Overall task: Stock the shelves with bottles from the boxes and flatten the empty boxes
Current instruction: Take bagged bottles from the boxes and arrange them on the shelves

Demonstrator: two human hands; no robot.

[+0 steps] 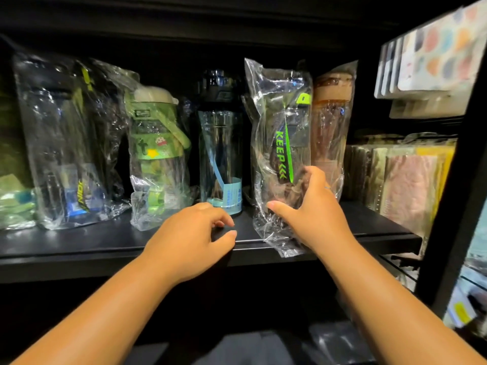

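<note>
A black shelf (105, 241) is carrying a row of bagged bottles (158, 154). The right hand (311, 214) is gripping the KEEP bottle (282, 143) low down, near the front edge. The left hand (192, 233) is hovering beside it, loosely curled, holding nothing.

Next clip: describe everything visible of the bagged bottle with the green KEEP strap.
The KEEP bottle is dark, see-through plastic, sealed in a crinkled clear bag. A lime-green tab sits by its cap; a black-and-green strap printed KEEP runs down its side. It stands roughly upright near the front of the black shelf, between a blue-tinted bottle and an orange-brown bottle. The right hand grips its lower part through the bag, whose loose end overhangs the shelf edge.
</note>
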